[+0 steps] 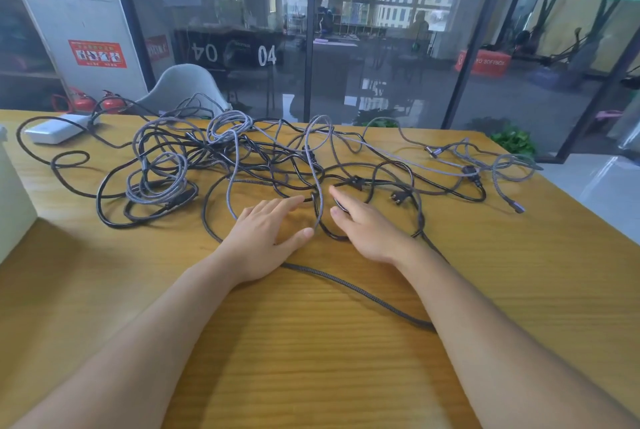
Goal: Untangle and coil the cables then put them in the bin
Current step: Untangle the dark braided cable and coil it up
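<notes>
Tangled cables (263, 165) sprawl just beyond both hands' fingers (294, 201) — straight, flat, gripping nothing.

Both forearms are bare to the picture's lower edge, with no sleeves in sight. The left hand (266, 231) and right hand (367, 227) wear no gloves, rings or watch.
</notes>
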{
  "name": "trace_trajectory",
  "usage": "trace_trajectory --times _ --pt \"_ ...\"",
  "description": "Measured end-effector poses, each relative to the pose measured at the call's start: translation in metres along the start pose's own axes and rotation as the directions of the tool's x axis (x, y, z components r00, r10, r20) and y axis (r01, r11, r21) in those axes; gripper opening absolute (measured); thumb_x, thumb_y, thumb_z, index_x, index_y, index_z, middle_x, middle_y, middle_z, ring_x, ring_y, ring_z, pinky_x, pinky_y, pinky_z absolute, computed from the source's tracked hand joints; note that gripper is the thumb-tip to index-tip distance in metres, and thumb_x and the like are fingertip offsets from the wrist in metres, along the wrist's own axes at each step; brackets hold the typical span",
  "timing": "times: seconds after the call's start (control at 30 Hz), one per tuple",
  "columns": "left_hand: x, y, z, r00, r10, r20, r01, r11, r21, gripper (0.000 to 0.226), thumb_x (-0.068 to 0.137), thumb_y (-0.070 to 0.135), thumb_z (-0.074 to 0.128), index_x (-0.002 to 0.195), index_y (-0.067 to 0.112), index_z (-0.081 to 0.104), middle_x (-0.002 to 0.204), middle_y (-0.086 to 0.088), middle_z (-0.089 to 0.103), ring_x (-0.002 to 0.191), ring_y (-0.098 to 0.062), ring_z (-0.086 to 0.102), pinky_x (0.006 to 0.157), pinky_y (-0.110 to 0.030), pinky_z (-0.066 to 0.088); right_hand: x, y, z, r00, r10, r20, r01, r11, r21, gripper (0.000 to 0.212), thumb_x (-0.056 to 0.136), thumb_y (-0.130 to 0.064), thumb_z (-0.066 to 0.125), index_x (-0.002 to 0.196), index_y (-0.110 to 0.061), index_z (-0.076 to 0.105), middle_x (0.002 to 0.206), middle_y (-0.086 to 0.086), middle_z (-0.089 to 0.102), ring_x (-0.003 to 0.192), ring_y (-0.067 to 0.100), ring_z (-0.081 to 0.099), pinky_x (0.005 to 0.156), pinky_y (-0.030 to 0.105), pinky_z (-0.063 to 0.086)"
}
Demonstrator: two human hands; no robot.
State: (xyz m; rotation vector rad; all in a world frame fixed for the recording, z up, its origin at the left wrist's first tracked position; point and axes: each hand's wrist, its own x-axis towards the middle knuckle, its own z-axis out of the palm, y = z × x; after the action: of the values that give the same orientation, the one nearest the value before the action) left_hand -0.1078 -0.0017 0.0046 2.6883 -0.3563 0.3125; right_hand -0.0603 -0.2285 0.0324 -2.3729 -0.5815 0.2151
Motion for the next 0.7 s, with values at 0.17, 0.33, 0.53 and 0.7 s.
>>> trace_trajectory --times 0.17,0.33,0.53,0.7 --pt "0.001 -0.003 0.002 1.000 -0.001 -0.011 0.002 1.000 0.031 0.072 0.098 0.068 0.043 0.159 0.032 0.030 0.144 0.012 0.053 0.137 -0.012 0.043 0.114 -0.035 0.030 -0.002 0.005 -0.014 0.990 -0.048 -0.129 0.034 0.993 -0.110 0.053 0.109 -0.057 0.031 0.161 -0.043 0.031 0.159 -0.011 0.047 0.148 0.013 0.040 0.111 0.036 0.035" --pt "0.010 0.019 0.000 0.975 0.030 -0.218 -0.024 0.999 0.031 0.063 0.104 0.058 0.044 0.157 0.026 0.035 0.154 0.005 0.046 0.145 -0.018 0.036 0.118 -0.039 0.026 -0.005 0.042 -0.052 0.920 -0.005 -0.392 -0.074 0.980 -0.187 0.050 0.110 -0.052 0.032 0.157 -0.036 0.041 0.155 -0.009 0.050 0.146 0.015 0.039 0.114 0.040 0.035" --pt "0.050 0.083 0.025 0.929 0.150 -0.338 -0.144 0.989 0.042 0.057 0.104 0.050 0.048 0.152 0.019 0.044 0.152 0.000 0.049 0.144 -0.023 0.038 0.118 -0.044 0.029 -0.016 0.104 -0.080 0.890 0.038 -0.453 -0.175 0.948 -0.265 0.046 0.110 -0.040 0.043 0.154 -0.026 0.049 0.161 -0.001 0.042 0.150 0.020 0.032 0.122 0.042 0.026" --pt "0.089 0.130 0.058 0.944 0.198 -0.263 -0.193 0.980 0.044 0.058 0.105 0.051 0.047 0.154 0.021 0.042 0.156 0.002 0.046 0.146 -0.022 0.036 0.119 -0.044 0.025 -0.025 0.147 -0.102 0.857 0.064 -0.511 -0.232 0.934 -0.273 0.046 0.108 -0.037 0.049 0.152 -0.024 0.053 0.162 0.002 0.041 0.151 0.023 0.030 0.124 0.045 0.025"
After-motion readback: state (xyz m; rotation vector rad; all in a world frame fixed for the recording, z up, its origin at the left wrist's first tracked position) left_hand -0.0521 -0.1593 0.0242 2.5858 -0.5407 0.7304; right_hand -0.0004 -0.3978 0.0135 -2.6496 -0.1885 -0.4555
